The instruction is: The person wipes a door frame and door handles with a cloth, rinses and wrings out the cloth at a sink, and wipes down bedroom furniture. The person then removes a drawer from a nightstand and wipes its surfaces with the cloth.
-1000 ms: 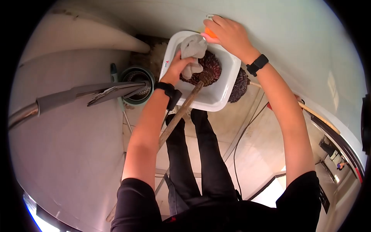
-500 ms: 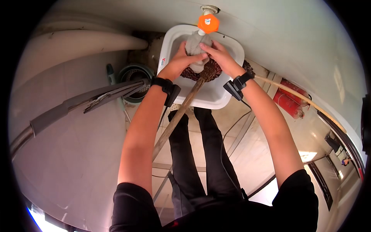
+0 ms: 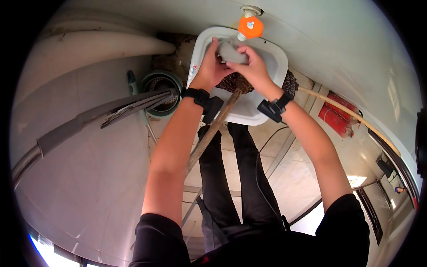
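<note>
A grey cloth point(image 3: 232, 52) is bunched between my two hands, over the white basin point(image 3: 267, 115). My left hand point(image 3: 212, 66) cups its left side, thumb and fingers around it. From the right, my right hand point(image 3: 252, 69) grips it with bent fingers. Just above the cloth is the orange tap handle point(image 3: 250, 27), which neither hand touches. Below my hands a dark red mop head point(image 3: 230, 82) lies in the basin, and its wooden handle point(image 3: 213, 129) slants down to the left.
A round green bucket point(image 3: 162, 93) stands left of the basin, with a grey-handled tool point(image 3: 89, 118) reaching over it. Another dark mop head point(image 3: 290, 83) is right of the basin. Red cylinders point(image 3: 338, 116) lie farther right. A cable hangs from my right wrist.
My right hand has left the orange tap handle and come down to the cloth. Since the middle frame, the cloth has been gathered into a more compact bundle between both hands.
</note>
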{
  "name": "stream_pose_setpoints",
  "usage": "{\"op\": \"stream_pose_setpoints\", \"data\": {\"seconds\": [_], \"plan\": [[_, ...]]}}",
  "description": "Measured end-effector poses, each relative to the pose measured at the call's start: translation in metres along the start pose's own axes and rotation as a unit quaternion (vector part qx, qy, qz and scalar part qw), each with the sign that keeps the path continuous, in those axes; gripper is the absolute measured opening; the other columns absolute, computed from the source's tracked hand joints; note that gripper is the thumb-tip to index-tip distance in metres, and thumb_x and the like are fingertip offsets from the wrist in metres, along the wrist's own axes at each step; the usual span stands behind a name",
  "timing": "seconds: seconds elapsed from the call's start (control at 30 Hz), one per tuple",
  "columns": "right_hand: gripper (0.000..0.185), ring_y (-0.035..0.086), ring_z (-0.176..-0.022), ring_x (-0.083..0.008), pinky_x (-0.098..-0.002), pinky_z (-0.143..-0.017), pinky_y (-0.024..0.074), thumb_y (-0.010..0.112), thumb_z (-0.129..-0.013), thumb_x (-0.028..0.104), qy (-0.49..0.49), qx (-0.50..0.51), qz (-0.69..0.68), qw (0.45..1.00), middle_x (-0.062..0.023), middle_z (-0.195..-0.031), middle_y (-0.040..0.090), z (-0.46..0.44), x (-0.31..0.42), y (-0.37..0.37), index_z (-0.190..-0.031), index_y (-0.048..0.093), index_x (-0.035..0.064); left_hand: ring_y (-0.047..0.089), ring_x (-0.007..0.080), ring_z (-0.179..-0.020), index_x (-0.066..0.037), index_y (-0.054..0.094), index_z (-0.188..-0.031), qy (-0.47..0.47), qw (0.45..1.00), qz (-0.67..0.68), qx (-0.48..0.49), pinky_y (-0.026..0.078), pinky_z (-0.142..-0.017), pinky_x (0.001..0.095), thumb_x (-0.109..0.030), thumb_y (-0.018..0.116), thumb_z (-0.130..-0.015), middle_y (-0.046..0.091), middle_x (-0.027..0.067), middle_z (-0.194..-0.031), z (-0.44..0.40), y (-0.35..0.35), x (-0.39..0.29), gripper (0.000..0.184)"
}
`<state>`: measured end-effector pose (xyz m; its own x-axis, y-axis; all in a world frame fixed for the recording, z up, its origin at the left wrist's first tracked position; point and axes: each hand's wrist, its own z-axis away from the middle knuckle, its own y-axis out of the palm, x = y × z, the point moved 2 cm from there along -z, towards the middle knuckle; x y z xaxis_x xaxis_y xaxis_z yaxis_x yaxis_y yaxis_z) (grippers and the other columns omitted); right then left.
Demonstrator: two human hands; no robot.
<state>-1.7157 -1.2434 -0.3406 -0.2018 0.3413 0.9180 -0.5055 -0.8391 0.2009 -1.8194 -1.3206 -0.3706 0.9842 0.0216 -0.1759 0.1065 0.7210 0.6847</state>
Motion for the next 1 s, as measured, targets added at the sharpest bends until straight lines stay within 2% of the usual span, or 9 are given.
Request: {"op": "stream_pose_setpoints", "data": {"seconds": [0.1, 0.2, 0.23, 0.33, 0.4, 0.43, 0.5, 0.7, 1.0], "plan": [[0.026, 0.047, -0.121, -0.0199, -0.0305, -0.100, 0.0365, 0.053, -0.082, -0.005, -0.057, 0.046, 0.068, 0.995, -0.0147, -0.130, 0.049, 0.020, 0.014, 0.001, -0.107, 0.051, 0.0024, 0.059, 0.0220, -0.076, -0.007, 0.056, -0.088, 0.020, 0.999, -0.035, -0.008, 0.050, -0.073, 0.0386, -0.021, 0.058, -0.083, 0.060, 0.0059, -0.082, -0.004, 0.000, -0.001, 0.015], [0.028, 0.058, -0.105, -0.0168, -0.0276, -0.089, 0.0443, 0.044, -0.086, -0.009, -0.118, -0.028, 0.124, 0.985, -0.0101, -0.117, 0.058, 0.025, 0.040, -0.019, -0.110, 0.052, 0.0016, 0.059, 0.0231, -0.080, -0.006, 0.058, -0.088, 0.013, 0.999, 0.047, 0.007, 0.050, -0.076, 0.0385, -0.015, 0.057, -0.079, 0.061, 0.0069, -0.085, -0.002, -0.005, 0.004, 0.013], [0.030, 0.061, -0.091, -0.0140, -0.0259, -0.080, 0.0476, 0.042, -0.088, -0.008, -0.217, -0.072, 0.152, 0.962, -0.0081, -0.111, 0.060, 0.020, 0.046, -0.030, -0.114, 0.051, 0.0012, 0.060, 0.0247, -0.084, -0.005, 0.058, -0.094, 0.013, 0.998, 0.064, 0.001, 0.049, -0.079, 0.0395, -0.013, 0.055, -0.077, 0.061, 0.0078, -0.089, -0.006, -0.008, 0.003, 0.020], [0.029, 0.061, -0.089, -0.0163, -0.0273, -0.079, 0.0482, 0.046, -0.090, -0.002, -0.224, -0.108, 0.251, 0.936, -0.0098, -0.113, 0.058, 0.014, 0.122, -0.019, -0.119, 0.048, 0.0010, 0.059, 0.0297, -0.090, -0.001, 0.053, -0.106, 0.026, 0.998, 0.061, -0.003, 0.049, -0.081, 0.0425, -0.018, 0.050, -0.079, 0.059, 0.0127, -0.101, 0.010, 0.014, -0.003, 0.032], [0.033, 0.061, -0.080, -0.0174, -0.0261, -0.070, 0.0498, 0.063, -0.085, 0.011, -0.317, -0.029, 0.498, 0.806, -0.0081, -0.108, 0.060, 0.004, 0.153, 0.007, -0.116, 0.054, 0.0062, 0.058, 0.0318, -0.097, 0.001, 0.049, -0.116, 0.038, 0.999, 0.035, 0.003, 0.048, -0.085, 0.0444, -0.019, 0.046, -0.079, 0.058, 0.0144, -0.107, 0.010, 0.017, -0.002, 0.041], [0.033, 0.061, -0.080, -0.0174, -0.0261, -0.070, 0.0498, 0.063, -0.085, 0.011, -0.318, -0.030, 0.499, 0.806, -0.0081, -0.108, 0.060, -0.001, 0.152, 0.011, -0.116, 0.054, 0.0062, 0.057, 0.0319, -0.098, 0.001, 0.049, -0.116, 0.035, 0.998, 0.049, 0.012, 0.047, -0.086, 0.0448, -0.020, 0.045, -0.080, 0.058, 0.0146, -0.109, 0.009, 0.016, -0.001, 0.042], [0.038, 0.060, -0.078, -0.0215, -0.0276, -0.069, 0.0505, 0.071, -0.078, 0.023, -0.400, -0.035, 0.663, 0.632, -0.0067, -0.099, 0.060, -0.011, 0.150, 0.016, -0.109, 0.057, 0.0071, 0.057, 0.0320, -0.099, 0.001, 0.049, -0.117, 0.032, 0.997, 0.062, 0.020, 0.047, -0.087, 0.0451, -0.020, 0.044, -0.080, 0.057, 0.0149, -0.111, 0.008, 0.016, 0.001, 0.043], [0.038, 0.060, -0.078, -0.0232, -0.0309, -0.069, 0.0513, 0.073, -0.073, 0.024, -0.450, -0.004, 0.629, 0.634, -0.0059, -0.095, 0.060, -0.025, 0.141, 0.002, -0.103, 0.057, 0.0075, 0.053, 0.0315, -0.110, 0.001, 0.044, -0.124, 0.041, 0.996, 0.071, 0.042, 0.044, -0.094, 0.0458, -0.016, 0.043, -0.077, 0.054, 0.0165, -0.119, 0.009, 0.017, 0.003, 0.050], [0.037, 0.060, -0.083, -0.0252, -0.0331, -0.072, 0.0512, 0.074, -0.071, 0.021, -0.478, 0.025, 0.600, 0.641, -0.0059, -0.097, 0.060, -0.033, 0.138, -0.003, -0.103, 0.058, 0.0085, 0.058, 0.0286, -0.097, 0.002, 0.047, -0.117, 0.019, 0.998, 0.014, 0.064, 0.048, -0.086, 0.0448, -0.018, 0.042, -0.084, 0.057, 0.0149, -0.109, 0.013, 0.018, 0.000, 0.040]]}}
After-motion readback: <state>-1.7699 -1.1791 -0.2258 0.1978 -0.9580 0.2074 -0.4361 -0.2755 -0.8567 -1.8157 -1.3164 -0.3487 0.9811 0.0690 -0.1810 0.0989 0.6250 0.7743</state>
